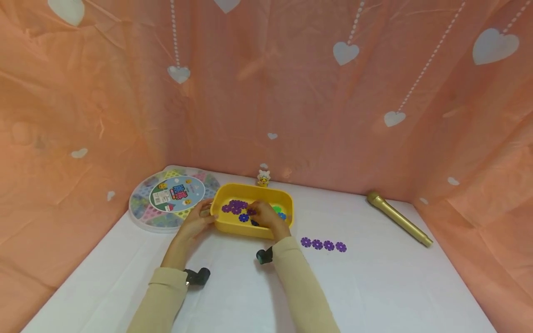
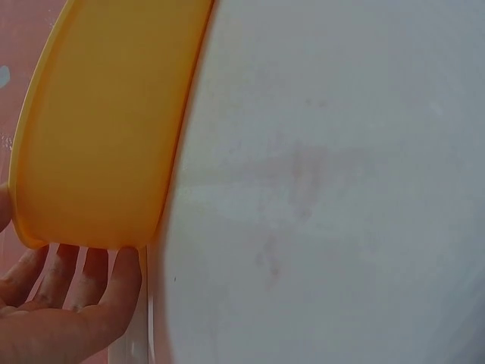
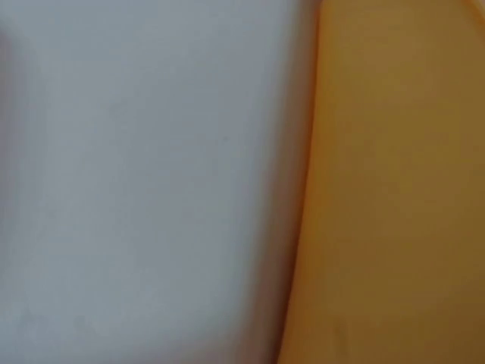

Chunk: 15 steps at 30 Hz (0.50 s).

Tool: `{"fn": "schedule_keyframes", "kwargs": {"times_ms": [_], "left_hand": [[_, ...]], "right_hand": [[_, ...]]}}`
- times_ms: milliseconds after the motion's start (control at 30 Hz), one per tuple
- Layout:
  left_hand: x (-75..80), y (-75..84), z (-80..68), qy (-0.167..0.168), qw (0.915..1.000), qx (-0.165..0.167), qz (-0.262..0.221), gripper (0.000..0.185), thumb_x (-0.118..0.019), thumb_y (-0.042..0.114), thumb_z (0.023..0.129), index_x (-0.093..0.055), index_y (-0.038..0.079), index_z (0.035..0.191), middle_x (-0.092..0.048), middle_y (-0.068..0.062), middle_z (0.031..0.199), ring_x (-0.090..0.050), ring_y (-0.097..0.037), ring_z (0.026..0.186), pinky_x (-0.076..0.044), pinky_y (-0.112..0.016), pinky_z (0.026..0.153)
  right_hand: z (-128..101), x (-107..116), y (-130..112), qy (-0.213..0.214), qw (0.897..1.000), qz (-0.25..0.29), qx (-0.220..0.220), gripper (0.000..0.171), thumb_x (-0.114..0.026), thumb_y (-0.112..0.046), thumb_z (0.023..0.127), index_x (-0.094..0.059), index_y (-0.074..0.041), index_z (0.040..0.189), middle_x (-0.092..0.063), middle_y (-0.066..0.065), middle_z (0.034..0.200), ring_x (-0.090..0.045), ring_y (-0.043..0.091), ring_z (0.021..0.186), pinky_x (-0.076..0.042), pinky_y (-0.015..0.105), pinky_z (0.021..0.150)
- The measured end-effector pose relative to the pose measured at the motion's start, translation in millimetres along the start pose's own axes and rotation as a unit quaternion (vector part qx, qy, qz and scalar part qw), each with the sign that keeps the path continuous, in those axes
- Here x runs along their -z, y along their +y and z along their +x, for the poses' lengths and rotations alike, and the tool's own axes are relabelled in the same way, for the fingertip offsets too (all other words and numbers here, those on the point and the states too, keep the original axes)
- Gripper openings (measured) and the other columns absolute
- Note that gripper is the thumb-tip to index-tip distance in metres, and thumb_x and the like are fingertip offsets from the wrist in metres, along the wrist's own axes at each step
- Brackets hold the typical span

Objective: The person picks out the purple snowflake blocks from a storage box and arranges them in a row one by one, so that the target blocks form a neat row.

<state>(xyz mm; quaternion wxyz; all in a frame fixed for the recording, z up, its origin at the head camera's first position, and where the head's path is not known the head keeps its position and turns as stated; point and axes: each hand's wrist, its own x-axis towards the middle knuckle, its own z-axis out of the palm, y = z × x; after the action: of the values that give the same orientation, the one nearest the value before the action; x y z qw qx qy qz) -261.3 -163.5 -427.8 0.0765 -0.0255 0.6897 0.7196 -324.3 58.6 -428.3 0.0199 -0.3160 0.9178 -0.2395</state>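
here yellow tray long axis left-right, left hand steadying end.

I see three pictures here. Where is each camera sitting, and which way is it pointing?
Head: worn on the head, looking forward and down at the white table; both sleeves, the left hand and the right hand at the yellow tray show.
Left wrist: beside the tray's outer wall; the left hand's fingers show.
Right wrist: very close and blurred, on the tray wall and table; no hand shows.
All three share the tray and table.

Yellow tray, purple flower discs
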Motion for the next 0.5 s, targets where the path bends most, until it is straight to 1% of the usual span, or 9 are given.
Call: {"fn": "schedule_keyframes", "kwargs": {"times_ms": [67,167,300,367,500], "left_hand": [[0.0,0.1,-0.3,0.002,1.0000,0.005,0.004,0.063,-0.051,-0.003,0.090,-0.023,0.005,0.146,-0.023,-0.023,0.147,-0.034,-0.038,0.128,-0.035,-0.045,0.105],[-0.1,1.1,-0.8,0.002,1.0000,0.006,0.004,0.063,-0.051,-0.003,0.090,-0.022,0.005,0.146,-0.023,-0.023,0.148,-0.034,-0.038,0.129,-0.035,-0.045,0.106],[0.1,2.6,-1.4,-0.002,1.0000,0.003,0.003,0.063,-0.050,-0.003,0.090,-0.021,0.005,0.146,-0.022,-0.023,0.148,-0.033,-0.038,0.129,-0.034,-0.046,0.106],[0.2,3.0,-1.6,-0.002,1.0000,0.002,0.005,0.063,-0.050,-0.003,0.090,-0.021,0.004,0.146,-0.022,-0.023,0.148,-0.033,-0.038,0.129,-0.034,-0.046,0.106],[0.0,2.6,-1.5,-0.001,1.0000,0.004,0.006,0.063,-0.050,-0.003,0.090,-0.021,0.004,0.146,-0.022,-0.023,0.148,-0.034,-0.038,0.129,-0.034,-0.046,0.106]], "right_hand": [[0.2,-0.4,-0.2,-0.005,1.000,-0.020,0.004,0.030,-0.062,0.001,0.084,-0.064,0.003,0.114,-0.062,0.016,0.110,-0.055,0.029,0.104,-0.044,0.039,0.096],[0.3,0.1,-1.6,-0.004,1.000,-0.020,-0.021,0.026,-0.064,-0.003,0.085,-0.066,0.001,0.111,-0.063,0.014,0.106,-0.056,0.026,0.100,-0.045,0.037,0.095],[0.9,2.1,-3.7,0.005,0.997,0.016,-0.072,0.021,-0.066,-0.006,0.085,-0.068,-0.001,0.105,-0.064,0.011,0.100,-0.058,0.022,0.093,-0.047,0.034,0.092],[1.2,2.9,-4.3,0.004,0.995,0.033,-0.090,0.020,-0.067,-0.007,0.084,-0.069,-0.001,0.103,-0.066,0.010,0.097,-0.058,0.021,0.090,-0.049,0.033,0.090],[1.3,2.9,-4.4,0.001,0.992,0.047,-0.114,0.019,-0.069,-0.009,0.083,-0.070,-0.002,0.101,-0.067,0.007,0.091,-0.057,0.018,0.083,-0.051,0.031,0.086]]}}
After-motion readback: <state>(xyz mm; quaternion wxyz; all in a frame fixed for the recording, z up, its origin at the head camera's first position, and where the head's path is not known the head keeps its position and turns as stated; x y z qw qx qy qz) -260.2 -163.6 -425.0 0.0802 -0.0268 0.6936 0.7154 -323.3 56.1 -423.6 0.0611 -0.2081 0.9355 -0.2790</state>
